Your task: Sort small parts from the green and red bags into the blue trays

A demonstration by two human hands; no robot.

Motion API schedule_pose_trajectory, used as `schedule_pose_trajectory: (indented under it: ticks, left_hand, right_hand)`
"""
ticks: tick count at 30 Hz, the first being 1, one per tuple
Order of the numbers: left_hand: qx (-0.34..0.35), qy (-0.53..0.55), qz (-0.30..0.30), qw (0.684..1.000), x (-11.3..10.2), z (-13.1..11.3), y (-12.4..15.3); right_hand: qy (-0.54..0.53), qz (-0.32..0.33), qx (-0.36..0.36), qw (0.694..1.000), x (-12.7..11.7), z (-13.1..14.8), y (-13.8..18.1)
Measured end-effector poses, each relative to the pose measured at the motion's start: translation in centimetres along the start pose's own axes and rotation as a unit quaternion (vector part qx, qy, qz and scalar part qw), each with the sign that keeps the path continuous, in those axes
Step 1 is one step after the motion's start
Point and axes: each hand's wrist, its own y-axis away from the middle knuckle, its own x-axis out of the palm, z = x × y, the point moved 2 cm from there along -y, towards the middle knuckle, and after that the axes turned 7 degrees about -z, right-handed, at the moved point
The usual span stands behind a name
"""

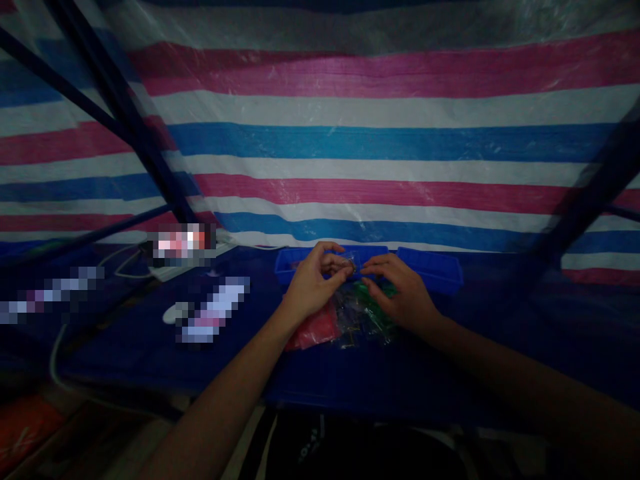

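Observation:
In the head view my left hand (pixel 319 277) is closed, its thumb and fingers pinching a small clear plastic bag (pixel 354 259) with something small and dark in it. My right hand (pixel 397 288) is close to the bag's right side, thumb and fingers apart; nothing shows between them. Below the hands lie a red packet (pixel 316 327), several clear plastic bags (pixel 347 325) and a green packet (pixel 373 300). Behind them stands a blue tray (pixel 286 261), partly hidden by my left hand. A second blue tray (pixel 445 270) stands to its right.
The blue table (pixel 400 380) ends at a front edge near my lap. On the left lie a white oval object (pixel 176 313), a white power strip (pixel 170 268) and cables (pixel 56 353). Dark frame posts (pixel 150 167) and a striped tarp (pixel 375 143) bound the back.

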Motion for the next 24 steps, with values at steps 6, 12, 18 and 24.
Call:
schedule_pose_trajectory:
  ticks: [6,12,18,24]
  left_hand:
    - [-0.011,0.013,-0.016,1.000,0.0,-0.1,0.0]
    - [-0.019,0.012,-0.004,1.000,-0.1,-0.3,0.1]
    - [-0.013,-0.015,-0.016,1.000,-0.2,-0.5,0.2]
    - [-0.008,-0.004,-0.034,0.999,-0.3,-0.5,0.0]
  right_hand:
    - [-0.033,0.017,0.024,0.999,0.0,-0.2,0.1]
    - [-0.091,0.047,0.037,0.994,0.2,0.0,0.1]
    - [-0.120,0.044,0.056,0.990,0.0,0.5,0.0]
    - [-0.148,0.047,0.075,0.985,-0.2,0.8,-0.2]
